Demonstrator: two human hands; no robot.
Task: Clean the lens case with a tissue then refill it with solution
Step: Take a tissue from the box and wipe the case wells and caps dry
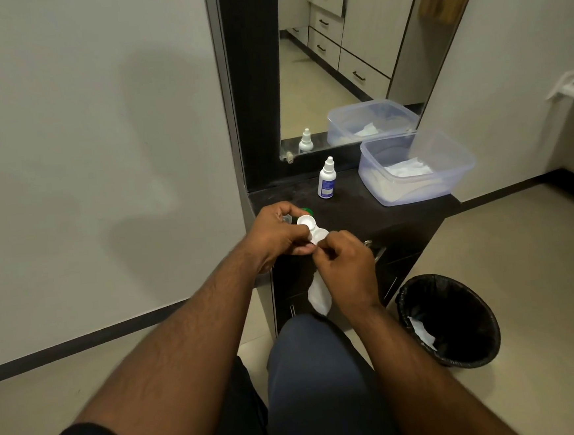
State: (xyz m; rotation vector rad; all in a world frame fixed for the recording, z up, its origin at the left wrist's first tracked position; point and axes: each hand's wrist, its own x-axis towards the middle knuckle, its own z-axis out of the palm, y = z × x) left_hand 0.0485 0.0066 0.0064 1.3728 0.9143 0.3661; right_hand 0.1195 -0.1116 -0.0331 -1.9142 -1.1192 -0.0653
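White plastic lens case (pixel 310 228), lids off, both wells showing, held at frame centre above the front edge of a black counter (pixel 398 205). Left hand (pixel 277 238) curled round the case's left end, thumb and fingers clamped on it. Right hand (pixel 346 264) closed on a white tissue (pixel 319 292), fingertips pressed toward the nearer well; tissue tail hanging down below the hand. Whether the tissue is actually inside the well: hidden by the fingers.

Green cap (pixel 307 211) just behind the left hand on the counter; second cap not made out for sure.

Further back, centre right: solution bottle (pixel 326 179), white with blue label, upright, cap on, well apart from the hands. Right of it, a clear plastic tub (pixel 454 176) with more tissues inside. Mirror (pixel 335 59) above, repeating bottle and tub.

Lower right: black bin (pixel 450 321) on the floor, one crumpled white tissue inside.

Progress, as a judgement: wiping stage, mid-way. Nearer well likely being wiped; far well's state unclear. Left to do: finish wiping, drop tissue, uncap bottle, fill both wells, probably recap the case.
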